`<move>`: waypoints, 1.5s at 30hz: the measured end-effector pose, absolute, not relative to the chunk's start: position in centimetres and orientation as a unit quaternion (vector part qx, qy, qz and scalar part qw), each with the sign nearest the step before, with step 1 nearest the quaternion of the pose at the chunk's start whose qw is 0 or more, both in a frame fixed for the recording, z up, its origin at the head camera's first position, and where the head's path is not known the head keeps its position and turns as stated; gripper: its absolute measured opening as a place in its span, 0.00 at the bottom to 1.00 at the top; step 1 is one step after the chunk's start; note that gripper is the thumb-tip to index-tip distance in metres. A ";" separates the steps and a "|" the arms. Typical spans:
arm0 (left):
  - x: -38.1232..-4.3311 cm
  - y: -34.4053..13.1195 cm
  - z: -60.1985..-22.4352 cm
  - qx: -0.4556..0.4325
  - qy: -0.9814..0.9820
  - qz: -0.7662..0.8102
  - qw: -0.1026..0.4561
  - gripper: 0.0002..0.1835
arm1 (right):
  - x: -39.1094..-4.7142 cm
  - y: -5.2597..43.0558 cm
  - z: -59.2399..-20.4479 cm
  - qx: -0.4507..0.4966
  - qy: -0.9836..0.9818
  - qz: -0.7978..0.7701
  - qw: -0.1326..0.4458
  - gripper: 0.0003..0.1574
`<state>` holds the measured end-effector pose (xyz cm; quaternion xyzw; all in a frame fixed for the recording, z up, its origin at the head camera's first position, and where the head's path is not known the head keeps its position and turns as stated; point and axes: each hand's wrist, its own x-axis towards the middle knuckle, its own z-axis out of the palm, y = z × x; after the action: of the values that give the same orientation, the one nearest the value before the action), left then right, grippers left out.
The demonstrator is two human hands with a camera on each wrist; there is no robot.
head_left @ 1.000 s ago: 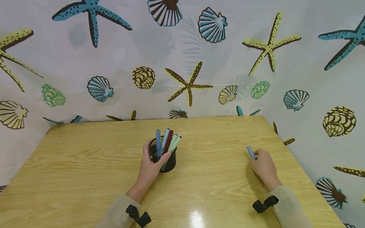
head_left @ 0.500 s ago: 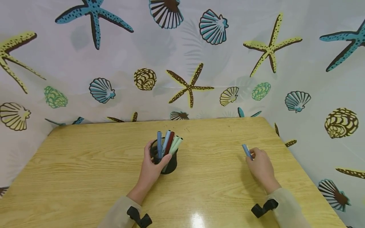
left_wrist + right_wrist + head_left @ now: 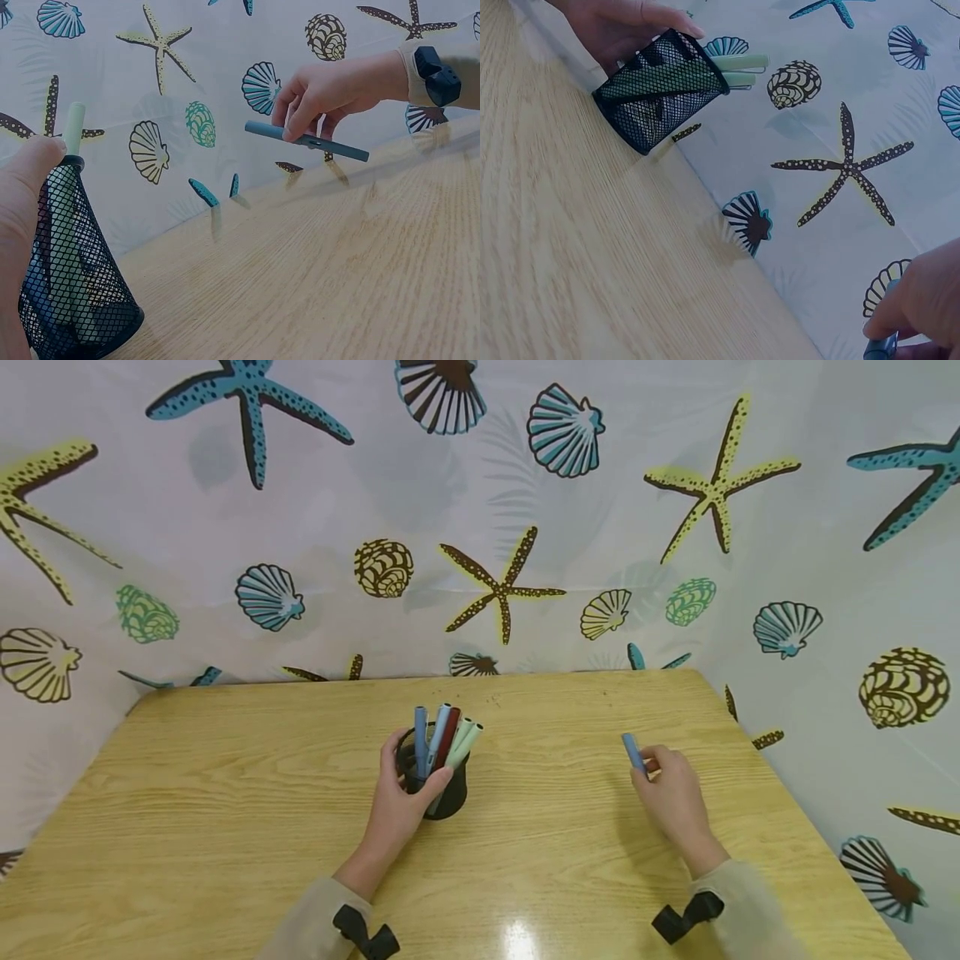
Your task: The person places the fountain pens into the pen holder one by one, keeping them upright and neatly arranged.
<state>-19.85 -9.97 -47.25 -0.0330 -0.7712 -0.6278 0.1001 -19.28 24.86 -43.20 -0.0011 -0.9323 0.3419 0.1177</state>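
My left hand [image 3: 401, 802] grips a black mesh pen holder [image 3: 452, 795], fingers round its far left side and thumb along the near rim. Several capped pens stand in it: blue ones [image 3: 420, 739], a dark red pen [image 3: 447, 739] and light green pens [image 3: 467, 743]. To the right, my right hand [image 3: 675, 797] pinches a blue pen [image 3: 632, 750] between thumb and fingers. In the left wrist view this pen [image 3: 307, 141] is held above the table, lying nearly level. The right wrist view shows the mesh holder [image 3: 660, 90] standing on the wood, with green pens out of its top.
The wooden table [image 3: 225, 793] runs back to a hanging cloth [image 3: 315, 510] printed with shells and starfish. More of this cloth hangs along the table's right side. Each sleeve bears a black wrist mount [image 3: 688, 917].
My right hand has moved left with the blue pen, bringing it nearer to the mesh pen holder. The left hand keeps its grip on the holder, which stays in place.
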 end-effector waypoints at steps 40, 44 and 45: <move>-18.9 -9.8 -45.6 -0.043 -0.766 -0.635 0.095 0.41 | -19.0 17.8 -39.9 0.104 -0.860 0.447 0.223 0.15; -19.8 -10.1 -47.4 -0.044 -0.765 -0.634 0.105 0.42 | -19.1 17.2 -39.8 0.115 -0.853 0.455 0.227 0.16; -19.8 -10.1 -47.3 -0.044 -0.766 -0.633 0.104 0.42 | -19.1 17.0 -39.8 0.119 -0.852 0.457 0.228 0.16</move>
<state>-19.82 -10.05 -47.35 -0.0436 -0.7655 -0.6334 0.1043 -19.08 17.04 -39.82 0.1190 -0.8517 0.4567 0.2277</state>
